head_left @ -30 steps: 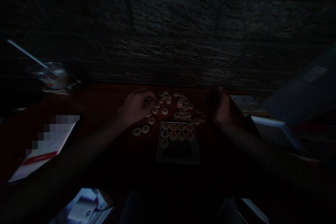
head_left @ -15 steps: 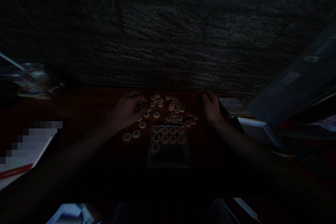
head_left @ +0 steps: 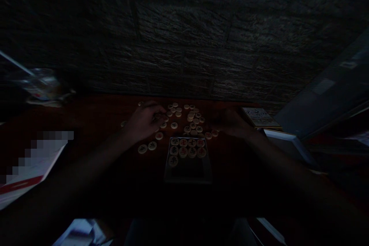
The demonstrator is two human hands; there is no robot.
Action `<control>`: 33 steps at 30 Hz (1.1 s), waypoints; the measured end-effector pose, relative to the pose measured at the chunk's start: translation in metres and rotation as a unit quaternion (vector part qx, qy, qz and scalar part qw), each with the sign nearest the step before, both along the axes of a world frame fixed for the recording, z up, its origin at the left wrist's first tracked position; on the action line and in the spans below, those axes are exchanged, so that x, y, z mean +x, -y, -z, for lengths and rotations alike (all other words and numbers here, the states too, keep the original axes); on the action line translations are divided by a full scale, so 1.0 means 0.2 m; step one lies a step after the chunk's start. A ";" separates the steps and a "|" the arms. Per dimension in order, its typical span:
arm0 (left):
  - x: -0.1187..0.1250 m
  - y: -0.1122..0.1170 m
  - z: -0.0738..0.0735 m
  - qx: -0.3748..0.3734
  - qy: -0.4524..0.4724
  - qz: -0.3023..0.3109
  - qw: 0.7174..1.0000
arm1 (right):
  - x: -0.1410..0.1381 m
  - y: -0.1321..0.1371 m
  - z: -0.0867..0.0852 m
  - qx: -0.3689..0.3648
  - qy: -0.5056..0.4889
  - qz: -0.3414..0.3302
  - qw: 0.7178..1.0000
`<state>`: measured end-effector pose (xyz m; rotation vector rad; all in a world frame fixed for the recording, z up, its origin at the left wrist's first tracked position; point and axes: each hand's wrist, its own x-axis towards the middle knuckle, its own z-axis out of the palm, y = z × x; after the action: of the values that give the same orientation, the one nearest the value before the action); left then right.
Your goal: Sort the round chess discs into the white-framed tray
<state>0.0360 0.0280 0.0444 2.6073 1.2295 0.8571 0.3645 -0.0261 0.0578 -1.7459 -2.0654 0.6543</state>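
While the hands [head_left: 143,122] [head_left: 229,123] are apart, xiangqi pieces [head_left: 193,121] lie between them.

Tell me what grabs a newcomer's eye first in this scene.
The cream xiangqi pieces stand out first, scattered on the dark red tabletop, with more in tidy rows on a rectangular tray nearer the person. The left hand and right hand reach in among them from either side. A rough stone wall rises behind.

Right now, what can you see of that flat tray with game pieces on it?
The rectangular tray has a pale rim and a dark middle. Its material is too dim to tell. It lies on the reddish-brown table. Nine xiangqi pieces with red and black characters sit in rows on its far half; no hand touches it.
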 end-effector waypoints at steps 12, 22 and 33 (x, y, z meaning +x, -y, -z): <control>0.18 0.13 0.01 -0.119 0.197 0.060 0.971 | -0.11 0.02 0.08 0.121 -0.282 -0.012 0.951; 0.31 0.15 -0.10 -0.252 0.220 0.151 0.930 | -0.26 0.09 0.08 0.057 -0.441 -0.038 0.895; 0.33 0.24 0.00 -0.272 0.350 0.130 0.887 | -0.27 0.13 0.08 0.055 -0.451 -0.043 0.890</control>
<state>0.1022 -0.0201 0.0447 1.7182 0.7420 1.0642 0.3101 -0.0517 0.0414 -0.9715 -1.4643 1.0856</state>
